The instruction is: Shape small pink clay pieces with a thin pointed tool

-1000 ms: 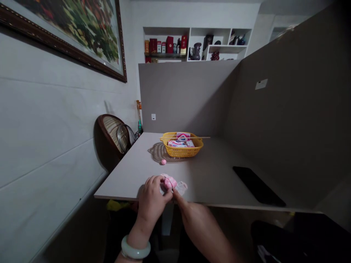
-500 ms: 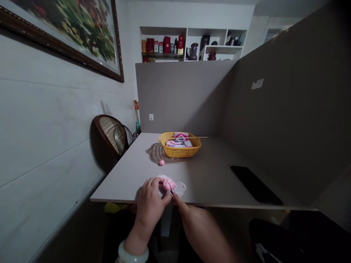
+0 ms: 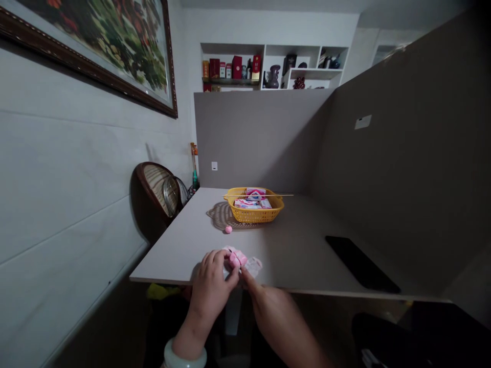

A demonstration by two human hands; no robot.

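Note:
Near the front edge of the table, my left hand (image 3: 212,273) pinches a soft pink lump (image 3: 237,258) that looks like modelling clay, thumb on the near side and fingers on the far side. A dark line runs across the lump. My right hand (image 3: 255,289) meets it from the right, with the index finger stretched to its near side. The other right fingers are curled under and hidden, and something thin and dark shows at that fingertip. Crumpled clear plastic wrap (image 3: 253,266) lies beneath and beside the lump. A small pink ball (image 3: 228,230) rests farther back.
A yellow basket (image 3: 256,215) with pink-and-white packets (image 3: 251,203) stands toward the back, a thin stick (image 3: 286,195) lying across its rim. On the right lies a flat black slab (image 3: 360,263). Grey panels (image 3: 253,138) bound the table (image 3: 169,255) behind and at right.
The view has shifted slightly. Both hands stay at the pink lump; the dark thing by my right fingertip shows less, and the line across the lump is clearer.

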